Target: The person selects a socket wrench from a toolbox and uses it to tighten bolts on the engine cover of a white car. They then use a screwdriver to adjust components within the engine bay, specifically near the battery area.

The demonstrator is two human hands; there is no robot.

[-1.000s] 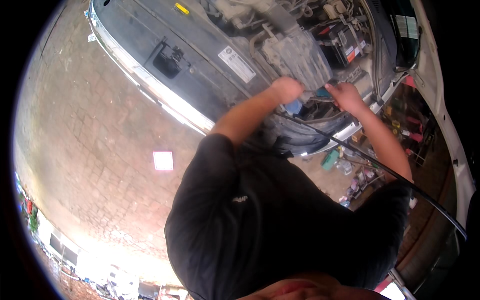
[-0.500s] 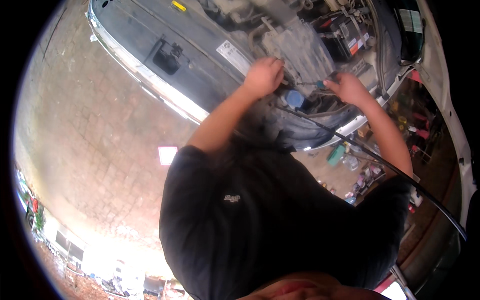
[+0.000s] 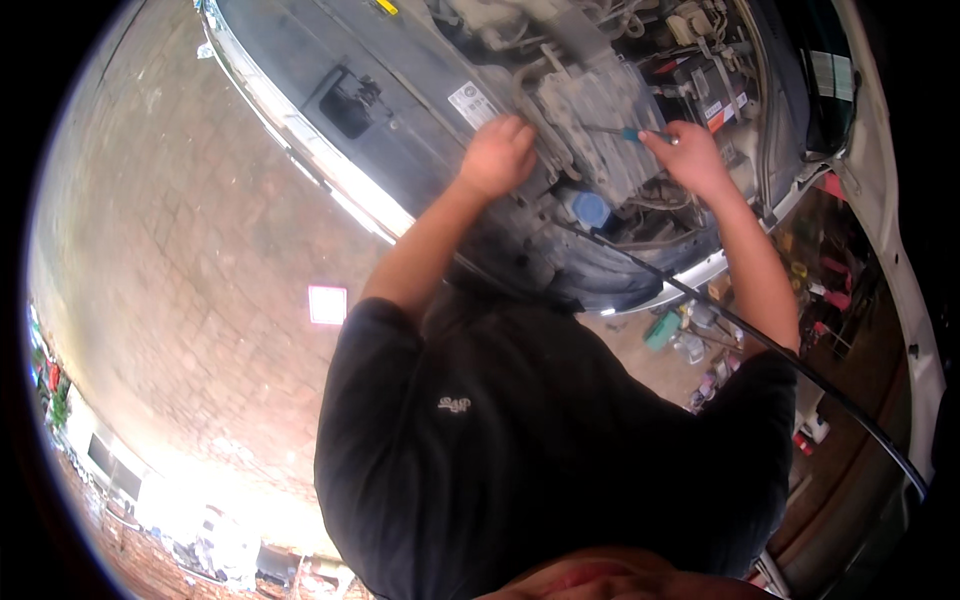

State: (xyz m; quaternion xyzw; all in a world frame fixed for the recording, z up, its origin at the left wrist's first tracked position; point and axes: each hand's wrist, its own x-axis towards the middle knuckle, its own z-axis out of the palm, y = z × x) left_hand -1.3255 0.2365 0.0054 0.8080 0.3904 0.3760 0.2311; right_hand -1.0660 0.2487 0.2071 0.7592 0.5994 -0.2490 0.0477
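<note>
Fingers of my left hand [image 3: 500,157] are curled down at the front edge of a dusty grey housing [image 3: 615,95] in a car's engine bay; what they grip, if anything, is hidden. My right hand [image 3: 688,158] is closed on a screwdriver [image 3: 630,134] with a teal handle, its thin shaft pointing left across the housing. Below lies a blue cap [image 3: 590,209]. A battery [image 3: 720,108] sits right of the housing, and a white label [image 3: 470,103] is on the front panel above my left hand.
A long black rod [image 3: 760,330] runs diagonally from the bay across my right forearm toward the lower right. A raised white panel [image 3: 880,220] stands at the right. Green, pink and other clutter [image 3: 662,330] lies below the bumper. A small white square [image 3: 327,305] is on the paving.
My right hand has risen with the screwdriver, which now lies higher across the housing. My left hand has moved up and left, away from the blue cap, which shows more fully.
</note>
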